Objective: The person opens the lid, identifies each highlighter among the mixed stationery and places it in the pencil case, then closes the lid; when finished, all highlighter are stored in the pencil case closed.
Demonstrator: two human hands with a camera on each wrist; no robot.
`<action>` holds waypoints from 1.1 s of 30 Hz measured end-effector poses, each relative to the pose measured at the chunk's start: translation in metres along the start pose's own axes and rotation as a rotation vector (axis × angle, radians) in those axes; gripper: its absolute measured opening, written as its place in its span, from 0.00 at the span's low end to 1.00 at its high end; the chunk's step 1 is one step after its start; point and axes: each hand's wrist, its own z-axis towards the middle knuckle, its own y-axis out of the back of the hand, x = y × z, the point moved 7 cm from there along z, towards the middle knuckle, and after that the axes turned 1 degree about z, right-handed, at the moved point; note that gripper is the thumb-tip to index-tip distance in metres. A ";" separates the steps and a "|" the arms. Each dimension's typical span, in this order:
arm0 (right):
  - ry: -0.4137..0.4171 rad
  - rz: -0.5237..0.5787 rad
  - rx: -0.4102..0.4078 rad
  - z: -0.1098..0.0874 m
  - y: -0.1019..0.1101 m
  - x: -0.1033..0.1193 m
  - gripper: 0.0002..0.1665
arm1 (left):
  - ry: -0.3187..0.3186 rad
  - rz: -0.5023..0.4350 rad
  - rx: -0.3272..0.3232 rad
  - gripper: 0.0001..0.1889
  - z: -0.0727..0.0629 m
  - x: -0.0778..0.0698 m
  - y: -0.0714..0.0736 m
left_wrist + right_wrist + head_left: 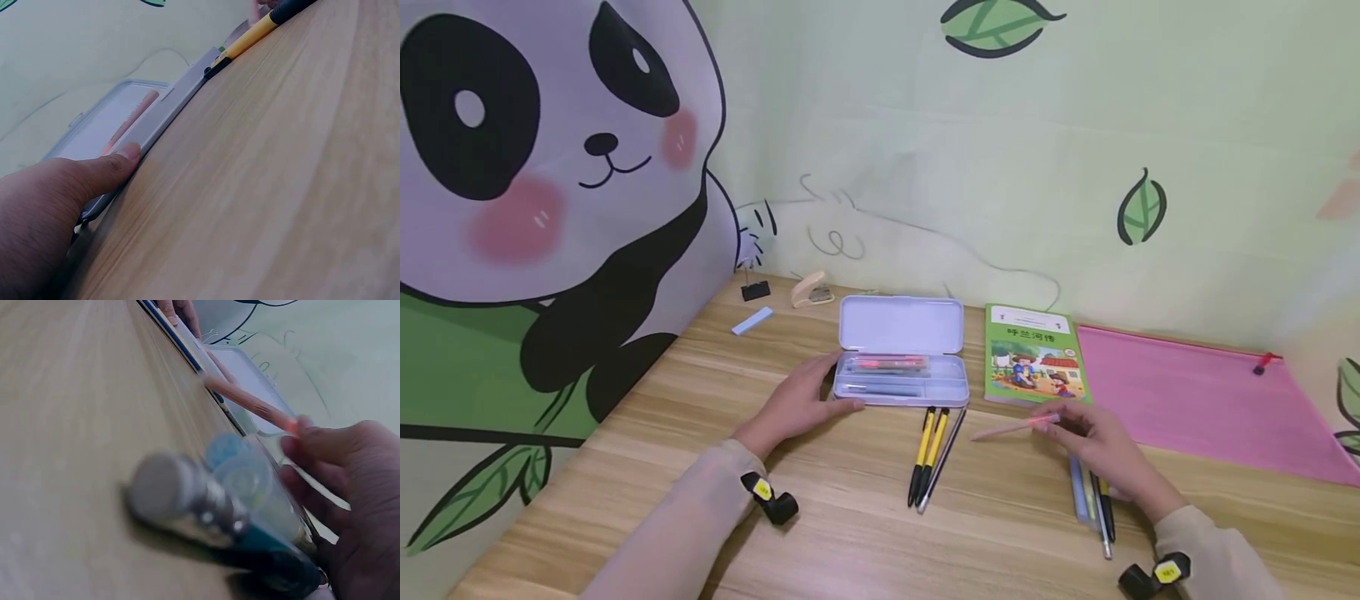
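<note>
In the head view, my left hand holds the left end of an open pale lilac pencil case. Its thumb lies along the front wall, which the left wrist view also shows. Several pens or markers lie in the case's back compartment, and a bluish one is in the front. My right hand pinches a slim pinkish pen by its bright pink end, above the table, its other end pointing left toward the case. Beneath that hand lie several pens and a pencil, including a blue pen; the hand partly hides them.
Two yellow-and-black pens and a dark pencil lie before the case. Behind stand a stapler and a black binder clip, near a blue strip. A green book and pink pouch lie right.
</note>
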 end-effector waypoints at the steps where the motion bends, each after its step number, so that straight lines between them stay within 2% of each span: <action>1: -0.008 0.010 -0.030 0.002 0.002 0.003 0.12 | -0.001 0.002 -0.001 0.54 0.000 0.000 0.001; 4: -0.006 0.037 -0.114 0.007 0.007 0.013 0.15 | -0.005 0.011 -0.003 0.54 0.000 0.000 0.001; 7: 0.049 0.109 -0.168 0.014 0.000 0.028 0.15 | -0.004 0.016 -0.002 0.53 0.000 0.000 0.000; 11: 0.106 0.139 -0.163 0.034 -0.031 0.057 0.14 | 0.007 0.017 0.001 0.54 -0.001 0.000 0.000; 17: 0.123 0.068 -0.128 0.074 -0.087 0.090 0.15 | 0.010 0.020 -0.014 0.54 -0.001 0.002 0.001; 20: 0.138 0.066 -0.121 0.087 -0.109 0.092 0.14 | -0.003 0.022 -0.017 0.54 0.000 0.001 0.001; 23: 0.143 0.079 -0.144 0.089 -0.119 0.088 0.11 | -0.014 0.020 -0.014 0.54 0.000 0.000 0.000; 28: 0.132 0.101 -0.196 0.086 -0.121 0.080 0.11 | 0.002 0.020 -0.015 0.55 -0.002 0.001 0.003; 33: 0.126 0.044 -0.178 0.086 -0.122 0.077 0.14 | 0.001 0.020 -0.010 0.54 -0.002 -0.001 0.005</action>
